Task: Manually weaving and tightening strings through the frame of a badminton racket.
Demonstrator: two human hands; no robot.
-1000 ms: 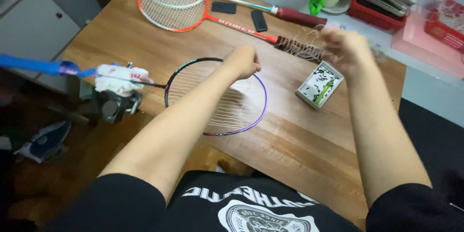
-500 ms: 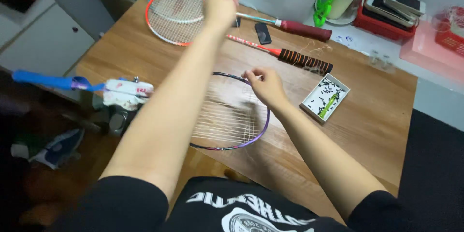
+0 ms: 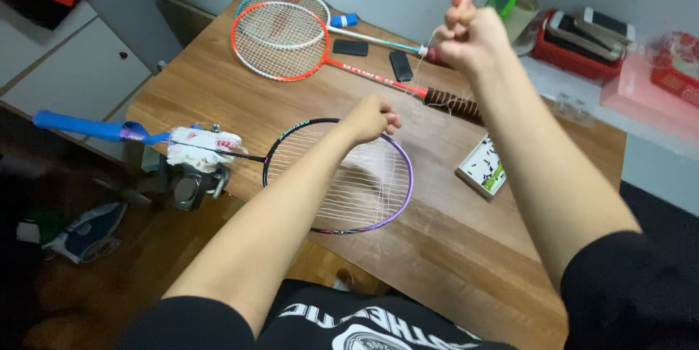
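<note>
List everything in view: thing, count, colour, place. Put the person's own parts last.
Clamped racket: 1, black and purple frame, part-strung, over the table's near edge.
Vice: 1, grey metal, at the table's left edge, gripping the cloth-wrapped shaft.
Spare rackets: 2, one orange, one teal and white, overlapping at the far side.
Small box: 1, white, holding small black bits, right of the clamped racket.
Flat black items: 2, beside the spare rackets.
Table: 1, brown wood.
String: 1, pale, running down from the raised fist.
Left hand: on the frame's far rim.
Right hand: fisted, raised, holding string.
</note>
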